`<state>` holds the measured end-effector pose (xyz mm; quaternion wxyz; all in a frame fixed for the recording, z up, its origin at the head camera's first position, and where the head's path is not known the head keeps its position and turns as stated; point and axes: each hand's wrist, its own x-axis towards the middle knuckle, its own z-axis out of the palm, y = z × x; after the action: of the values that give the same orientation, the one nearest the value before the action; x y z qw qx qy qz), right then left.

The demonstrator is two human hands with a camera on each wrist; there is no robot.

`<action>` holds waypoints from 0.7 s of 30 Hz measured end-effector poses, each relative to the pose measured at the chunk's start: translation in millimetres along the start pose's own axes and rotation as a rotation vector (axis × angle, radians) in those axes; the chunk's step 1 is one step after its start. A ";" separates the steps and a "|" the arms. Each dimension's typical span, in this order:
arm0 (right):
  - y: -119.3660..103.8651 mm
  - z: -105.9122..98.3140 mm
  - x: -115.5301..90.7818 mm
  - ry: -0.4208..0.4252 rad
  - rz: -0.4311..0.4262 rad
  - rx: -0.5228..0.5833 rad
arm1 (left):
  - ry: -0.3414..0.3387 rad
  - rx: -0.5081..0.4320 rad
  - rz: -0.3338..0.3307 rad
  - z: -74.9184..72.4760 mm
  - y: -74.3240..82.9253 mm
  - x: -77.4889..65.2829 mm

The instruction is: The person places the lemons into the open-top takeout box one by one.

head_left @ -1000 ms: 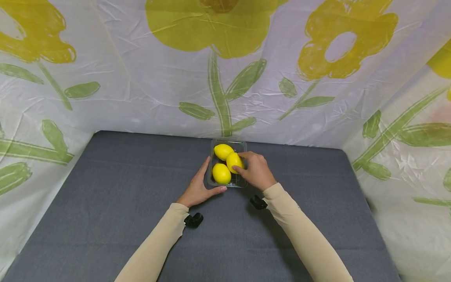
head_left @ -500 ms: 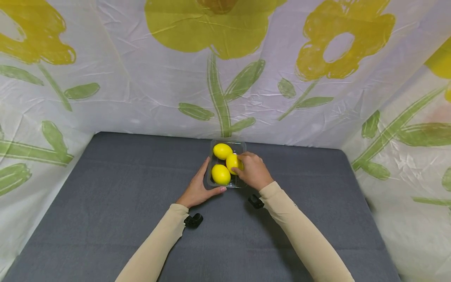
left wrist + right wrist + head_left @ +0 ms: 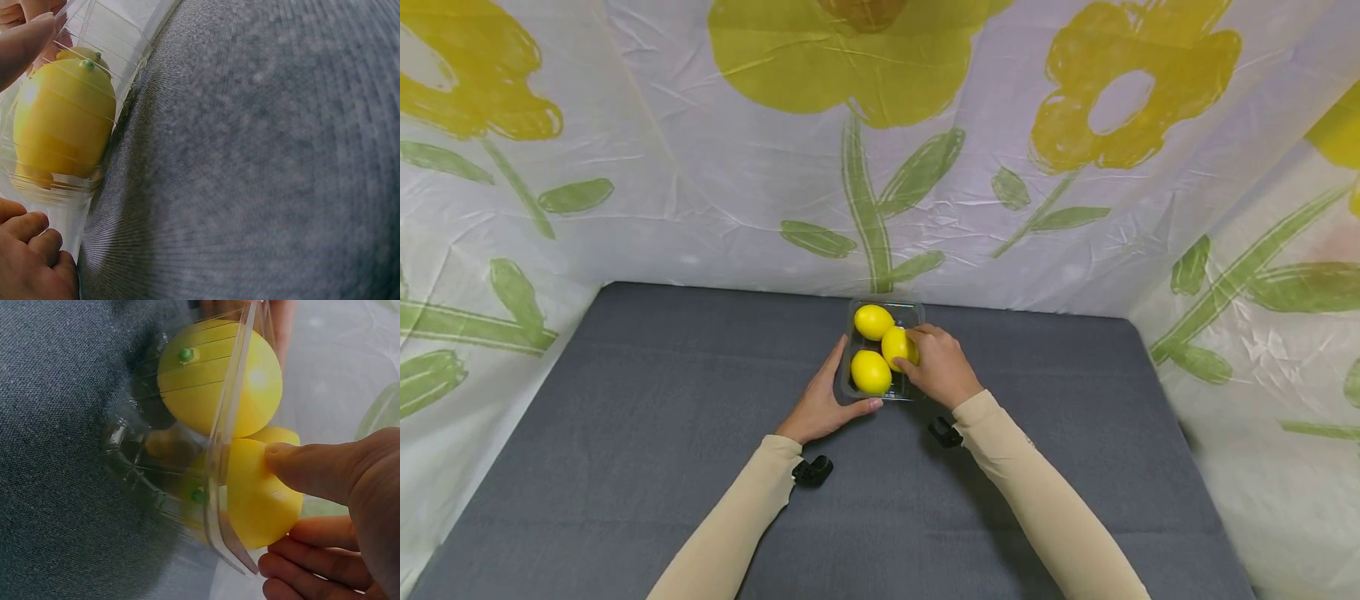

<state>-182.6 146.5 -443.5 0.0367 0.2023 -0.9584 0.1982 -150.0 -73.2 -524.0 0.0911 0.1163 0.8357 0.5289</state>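
In the head view, a clear plastic box (image 3: 913,312) holds three yellow lemons near the table's back edge. My right hand (image 3: 946,367) pinches the rightmost lemon (image 3: 895,347) between thumb and fingers, inside the box's right side. Left of it lie a near lemon (image 3: 871,372) and a far lemon (image 3: 873,322). My left hand (image 3: 823,408) grips the box at its near left corner, fingers along the left wall and thumb at the front. The right wrist view shows my right thumb (image 3: 312,465) pressed on the lemon, which touches its neighbours. Green stem ends show on the lemons.
Dark grey cloth (image 3: 700,400) covers the table around the box. Close behind hangs a white curtain (image 3: 722,208) printed with yellow flowers, which also lines both sides. A small black camera sits at each wrist.
My right hand has shifted very slightly left with the lemon and settled lower over it. The left hand and the box stay where they were.
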 end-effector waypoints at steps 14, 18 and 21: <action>6.5 -9.2 -6.4 0.103 0.022 0.075 | -0.007 0.003 0.001 -0.8 0.2 0.9; 11.6 -14.1 -12.6 0.112 0.043 0.106 | -0.003 0.012 -0.004 -3.2 1.6 -1.7; 18.5 -20.6 -19.8 0.143 0.032 0.115 | 0.014 0.029 0.008 -9.8 3.8 -3.8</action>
<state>-172.2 177.5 -434.3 0.0901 0.1738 -0.9435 0.2674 -148.7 -81.2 -516.3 0.0813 0.1172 0.8436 0.5178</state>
